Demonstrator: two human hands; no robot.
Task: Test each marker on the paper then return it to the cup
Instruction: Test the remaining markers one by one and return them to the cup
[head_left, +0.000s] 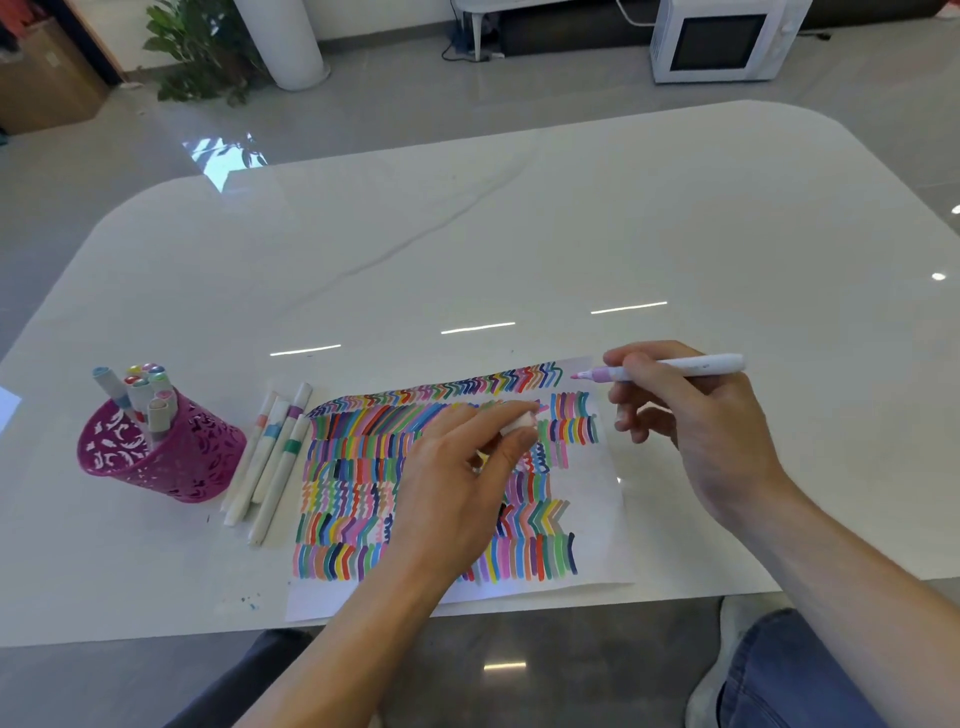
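At lower left the cup (161, 457) holds several markers, and loose markers (270, 457) lie beside it. Mid-frame, the left hand (457, 488) rests on the paper (597, 519), pinching a white cap (519, 423). To the right, the right hand (701, 431) grips the uncapped pink marker (675, 366), its tip at the sheet's bare upper right corner. A short, light stroke there should show best.

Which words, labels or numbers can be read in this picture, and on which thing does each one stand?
None can be read.
On the marker in the right hand: small dark print on the barrel, too blurred to read.
On the paper: only coloured test strokes, no writing.
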